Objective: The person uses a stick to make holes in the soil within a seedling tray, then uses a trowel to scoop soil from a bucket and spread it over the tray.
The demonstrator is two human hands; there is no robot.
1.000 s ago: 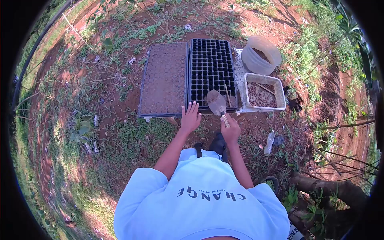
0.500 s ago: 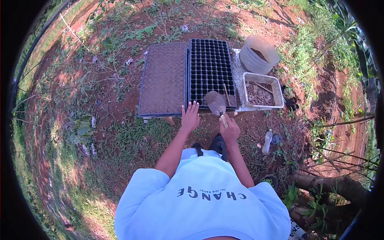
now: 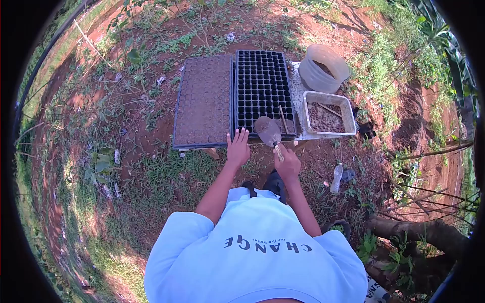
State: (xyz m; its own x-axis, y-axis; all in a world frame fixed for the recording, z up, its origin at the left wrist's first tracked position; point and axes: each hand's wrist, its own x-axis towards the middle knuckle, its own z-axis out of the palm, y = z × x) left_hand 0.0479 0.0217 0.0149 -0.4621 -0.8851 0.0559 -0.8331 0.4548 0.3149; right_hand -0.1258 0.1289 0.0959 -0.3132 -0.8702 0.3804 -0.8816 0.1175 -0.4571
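Note:
My right hand (image 3: 288, 163) is wrapped round the handle of a trowel (image 3: 268, 131), whose soil-stained blade lies over the near edge of a black seedling tray (image 3: 262, 83). Most of this tray's cells look dark and hollow, while soil shows at its near right corner. A thin wooden stick (image 3: 283, 119) rests there, just right of the blade. My left hand (image 3: 238, 149) has its fingers stretched out onto the near rim, where the black tray meets a second seedling tray (image 3: 203, 101) covered with brown soil.
Right of the trays stand a translucent round tub (image 3: 308, 76) and a white rectangular basin (image 3: 306, 117) holding brown clumpy material and a stick. They share a speckled tabletop (image 3: 297, 83). A plastic bottle (image 3: 337, 178) is on the grass, and a thick trunk (image 3: 419, 230) lies at the lower right.
The trowel blade has turned slightly to the left over the tray's near edge, still in my right hand. My left hand keeps its place on the rim. The whole view has shifted a little.

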